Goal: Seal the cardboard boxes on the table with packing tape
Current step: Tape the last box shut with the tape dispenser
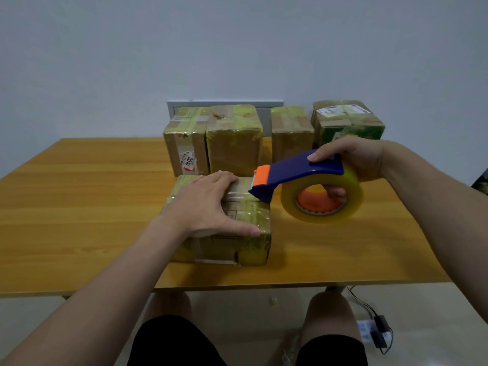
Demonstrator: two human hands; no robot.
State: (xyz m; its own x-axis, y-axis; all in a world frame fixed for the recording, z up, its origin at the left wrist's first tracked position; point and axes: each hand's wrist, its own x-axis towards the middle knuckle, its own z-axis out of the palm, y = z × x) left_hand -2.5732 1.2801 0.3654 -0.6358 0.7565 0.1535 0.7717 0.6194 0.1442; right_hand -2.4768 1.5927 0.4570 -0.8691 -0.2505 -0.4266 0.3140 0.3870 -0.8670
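A tape-wrapped cardboard box (232,247) lies on the wooden table (79,196) in front of me. My left hand (208,204) rests flat on its top, fingers spread and straight. My right hand (351,159) grips a blue tape dispenser (298,173) with an orange tip and a roll of clear yellowish tape (322,199). The dispenser's blade end touches the box's top right edge, just beyond my left fingertips.
Several taped boxes stand in a row at the table's back edge: one with a red-and-white label (184,143), a tall one (233,138), a narrow one (291,133) and a green one (348,120). Cables and adapters (377,331) lie on the floor at the right.
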